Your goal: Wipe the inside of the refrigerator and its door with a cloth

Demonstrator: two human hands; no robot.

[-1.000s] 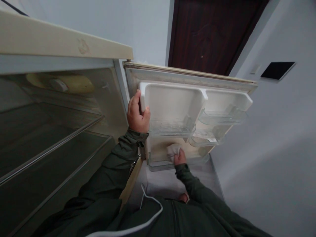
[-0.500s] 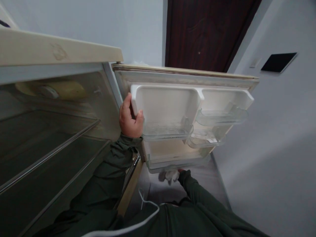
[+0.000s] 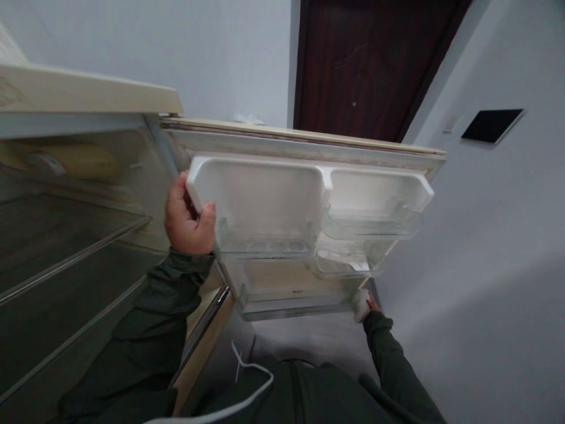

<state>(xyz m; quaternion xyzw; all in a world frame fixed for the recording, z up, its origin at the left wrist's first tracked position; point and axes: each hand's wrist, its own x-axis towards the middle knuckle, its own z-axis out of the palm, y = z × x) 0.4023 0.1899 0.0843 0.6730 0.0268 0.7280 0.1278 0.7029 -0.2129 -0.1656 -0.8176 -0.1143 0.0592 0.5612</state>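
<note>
A small fridge stands open, its door (image 3: 304, 144) swung out in front of me with white moulded compartments and clear plastic racks. My left hand (image 3: 188, 221) grips the left edge of the door's upper white compartment (image 3: 260, 194). My right hand (image 3: 369, 305) is low at the door's bottom right corner, mostly hidden, and holds a white cloth (image 3: 361, 304) against the end of the lowest clear shelf (image 3: 291, 303). Both arms wear dark green sleeves.
The fridge interior (image 3: 66, 235) with bare shelves lies at left, under a beige top (image 3: 88, 91). A dark wooden door (image 3: 375, 65) stands behind. The grey wall at right carries a black panel (image 3: 492, 125). A white cord (image 3: 251, 371) hangs at my chest.
My right hand with the cloth left the inside of the lowest door shelf, dropped below it, then went right to the door's bottom right corner. The view shifted right; my left hand kept its grip.
</note>
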